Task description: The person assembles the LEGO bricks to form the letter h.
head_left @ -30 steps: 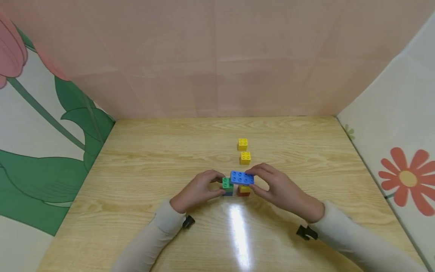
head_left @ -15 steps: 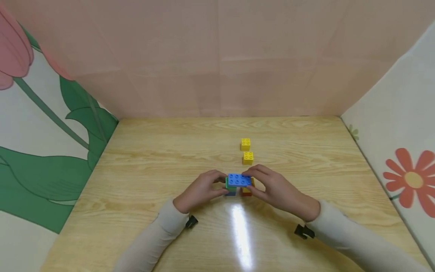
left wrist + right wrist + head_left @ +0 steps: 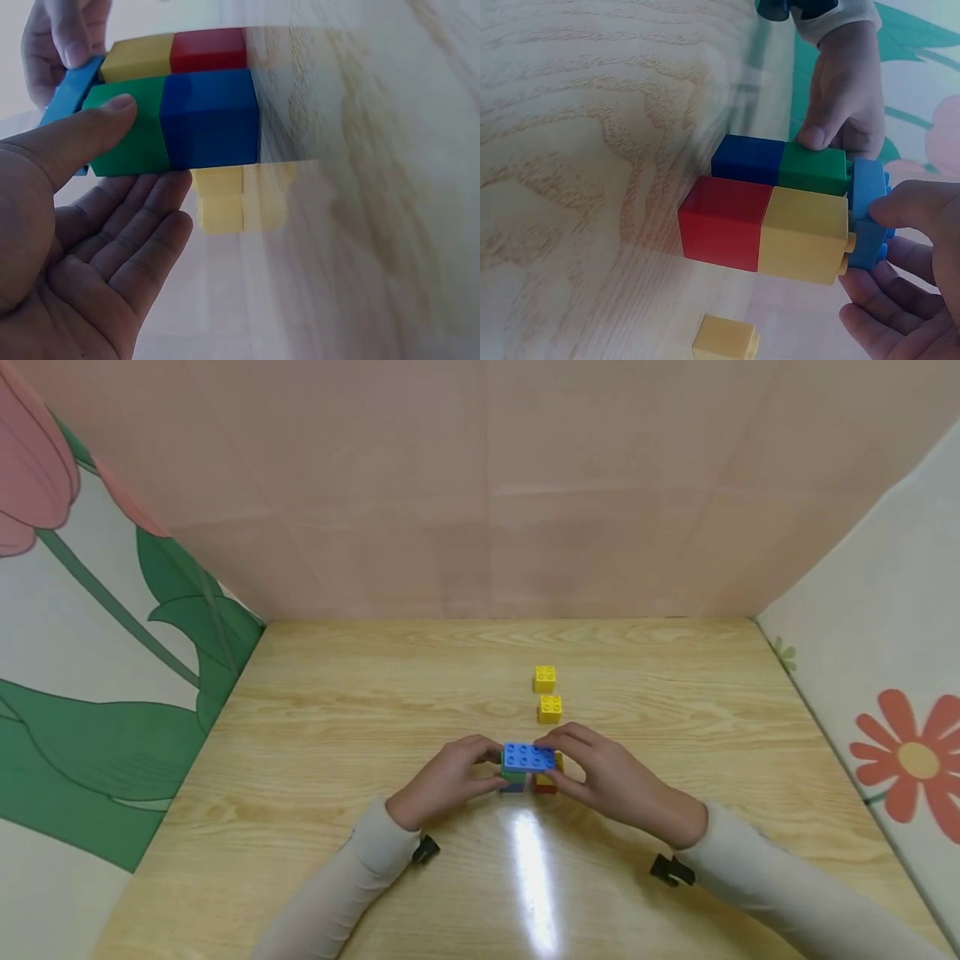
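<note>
Lower centre, we find the oblong blue plastic brick crosswise, right grip pinching its right end, left grip the green block.

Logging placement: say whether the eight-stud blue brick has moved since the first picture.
Yes: in the head view, the eight-stud blue brick has moved left and down against the farthest yellow brick.

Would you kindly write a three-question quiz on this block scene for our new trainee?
1. Which hand pinches the light-blue block?
2. What colour is the block directly beneath the green block? A) red B) dark blue C) yellow
3. Fill in: ___ loose yellow blocks stand on the table.

Key:
1. The right hand.
2. B, the dark blue block.
3. Two.
</note>
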`<action>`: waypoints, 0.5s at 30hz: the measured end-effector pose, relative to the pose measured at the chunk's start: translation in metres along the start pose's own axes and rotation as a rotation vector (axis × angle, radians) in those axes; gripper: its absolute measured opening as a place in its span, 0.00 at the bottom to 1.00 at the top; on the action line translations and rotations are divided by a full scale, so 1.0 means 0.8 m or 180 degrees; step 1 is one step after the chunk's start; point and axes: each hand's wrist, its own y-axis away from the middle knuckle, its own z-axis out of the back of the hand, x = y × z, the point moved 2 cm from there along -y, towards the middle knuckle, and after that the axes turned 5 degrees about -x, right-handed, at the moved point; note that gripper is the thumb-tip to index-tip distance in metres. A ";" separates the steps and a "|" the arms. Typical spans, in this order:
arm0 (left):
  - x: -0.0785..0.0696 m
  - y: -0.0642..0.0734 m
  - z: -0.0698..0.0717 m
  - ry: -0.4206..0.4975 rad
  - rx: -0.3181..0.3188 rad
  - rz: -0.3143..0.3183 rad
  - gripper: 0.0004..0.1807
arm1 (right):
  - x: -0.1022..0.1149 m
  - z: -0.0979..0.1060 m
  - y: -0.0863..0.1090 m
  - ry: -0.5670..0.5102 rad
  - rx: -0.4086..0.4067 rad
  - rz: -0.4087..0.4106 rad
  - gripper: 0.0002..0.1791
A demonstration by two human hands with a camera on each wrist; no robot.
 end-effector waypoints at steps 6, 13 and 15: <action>-0.001 -0.001 0.000 -0.0025 -0.0003 -0.0012 0.18 | -0.003 0.000 0.001 -0.0038 0.0034 0.0070 0.24; 0.000 -0.002 -0.001 -0.0010 0.0030 0.0036 0.18 | 0.000 0.001 -0.002 -0.0011 0.0055 0.0121 0.24; 0.000 -0.001 -0.001 -0.0010 0.0026 0.0031 0.18 | 0.000 0.001 -0.002 -0.0016 0.0057 0.0129 0.24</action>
